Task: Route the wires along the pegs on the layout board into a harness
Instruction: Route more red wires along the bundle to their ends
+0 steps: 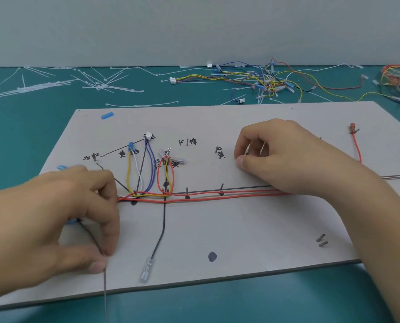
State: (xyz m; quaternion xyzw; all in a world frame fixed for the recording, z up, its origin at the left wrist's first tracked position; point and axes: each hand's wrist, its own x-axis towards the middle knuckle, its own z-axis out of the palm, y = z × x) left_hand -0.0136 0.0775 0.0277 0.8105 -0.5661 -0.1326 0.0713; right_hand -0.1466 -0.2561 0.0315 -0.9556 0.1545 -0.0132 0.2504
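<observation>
Harness work at mid-run: a green worktop [19,136] carries a pale layout board [252,229] that fills most of the view. The person's left hand [54,217] sits over the board's near left corner, thumb and forefinger pinching a grey wire [105,287] that trails off the front edge toward the camera. The right hand [287,157] rests on the board further right, with its fingers curled under and a fingertip pressed to the surface near the hand-lettered peg labels. Whether anything is caught in that curl cannot be told.

Behind the board, a heap of spare wires [264,80] and scattered white cable ties [54,85] lie along the wall. Between the two hands a trunk of red wires [217,197] follows the drawn horizontal line, passing just beside a row of short pegs [187,190] and disappearing under the right wrist.

Branches rise from the trunk's left part: a yellow and white pair [129,169], a blue loop [150,164] ending at a white connector [149,135], and a red and yellow loop [158,178]. A black wire [164,217] drops from the trunk toward the front edge and ends in a clear terminal [146,272].

The step in hand appears to be laying the grey wire into the left end of the trunk. The next move likely calls for drawing it taut and guiding it round the left pegs. It then has to be seated beside the red wires without dragging the routed loops off their pegs.
</observation>
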